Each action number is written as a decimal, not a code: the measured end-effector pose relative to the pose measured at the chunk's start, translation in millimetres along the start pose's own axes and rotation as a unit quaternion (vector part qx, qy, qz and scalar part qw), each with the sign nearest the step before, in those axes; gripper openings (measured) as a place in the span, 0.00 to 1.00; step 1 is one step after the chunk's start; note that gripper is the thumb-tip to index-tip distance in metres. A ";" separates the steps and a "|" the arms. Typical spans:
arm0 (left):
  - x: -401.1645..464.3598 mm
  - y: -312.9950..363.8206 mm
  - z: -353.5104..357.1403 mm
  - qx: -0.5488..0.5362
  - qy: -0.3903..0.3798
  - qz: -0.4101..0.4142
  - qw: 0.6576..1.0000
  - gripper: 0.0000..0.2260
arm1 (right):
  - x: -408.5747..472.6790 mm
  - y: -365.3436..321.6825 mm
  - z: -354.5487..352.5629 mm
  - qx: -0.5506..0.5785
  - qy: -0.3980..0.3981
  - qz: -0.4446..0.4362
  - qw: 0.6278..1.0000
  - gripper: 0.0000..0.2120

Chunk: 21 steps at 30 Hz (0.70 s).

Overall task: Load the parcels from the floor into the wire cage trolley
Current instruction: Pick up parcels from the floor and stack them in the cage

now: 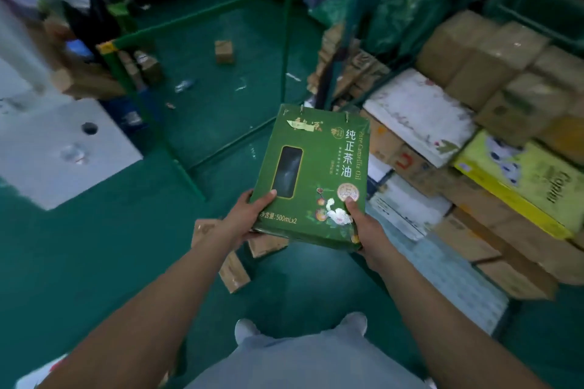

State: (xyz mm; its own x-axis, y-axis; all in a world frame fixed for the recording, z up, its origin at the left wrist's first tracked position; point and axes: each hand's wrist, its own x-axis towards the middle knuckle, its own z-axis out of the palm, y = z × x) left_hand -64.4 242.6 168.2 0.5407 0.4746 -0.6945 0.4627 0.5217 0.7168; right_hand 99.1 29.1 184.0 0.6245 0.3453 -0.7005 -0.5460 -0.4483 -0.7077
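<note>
we hold a green gift box [311, 177] in the air over the green floor [94, 256], left hand [249, 215] and right hand [363, 224] gripping its near corners, thumbs pressed on top, fingers curled underneath. stacked parcels [474, 142] sit to the right, a small carton [224, 51] lies ahead inside the green trolley frame [202, 14].

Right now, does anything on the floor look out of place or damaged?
Yes. Scraps of plastic litter lie scattered on the green floor, and one small carton sits alone, away from the stacks. No damage is visible.
</note>
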 end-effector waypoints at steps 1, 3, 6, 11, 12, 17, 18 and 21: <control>3.1 1.4 12.4 0.013 -0.007 0.006 1.000 0.34 | -0.5 1.8 -11.7 0.010 0.006 0.006 1.000 0.27; 11.2 9.5 62.9 0.041 -0.036 0.017 0.998 0.34 | 7.0 9.5 -60.4 0.044 0.031 0.006 0.999 0.39; 23.4 17.5 148.3 0.084 -0.082 0.017 0.993 0.35 | 24.0 24.2 -144.7 0.086 0.066 0.010 0.994 0.50; 36.0 29.0 275.5 0.136 -0.141 0.034 0.980 0.32 | 26.7 27.0 -257.4 0.129 0.118 -0.007 0.984 0.50; 36.3 28.3 297.3 0.142 -0.151 0.036 0.978 0.31 | 26.1 29.5 -276.0 0.137 0.128 -0.005 0.982 0.48; 39.5 31.8 405.2 0.193 -0.195 0.049 0.960 0.31 | 16.2 33.0 -364.9 0.183 0.179 -0.009 0.967 0.39; 38.1 34.4 427.5 0.199 -0.206 0.051 0.957 0.30 | 16.2 34.9 -383.2 0.193 0.193 -0.006 0.962 0.42; 35.2 40.3 479.1 0.227 -0.234 0.059 0.944 0.27 | 22.7 45.6 -428.7 0.225 0.211 0.001 0.951 0.53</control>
State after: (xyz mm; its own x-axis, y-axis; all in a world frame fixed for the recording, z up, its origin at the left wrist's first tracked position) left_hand 309.8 -59.3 202.6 0.8091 0.0907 -0.5807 0.5757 0.0761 0.8141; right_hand 327.8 -336.9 175.0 0.7406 -0.0599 -0.6693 -0.6712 -0.0175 -0.7411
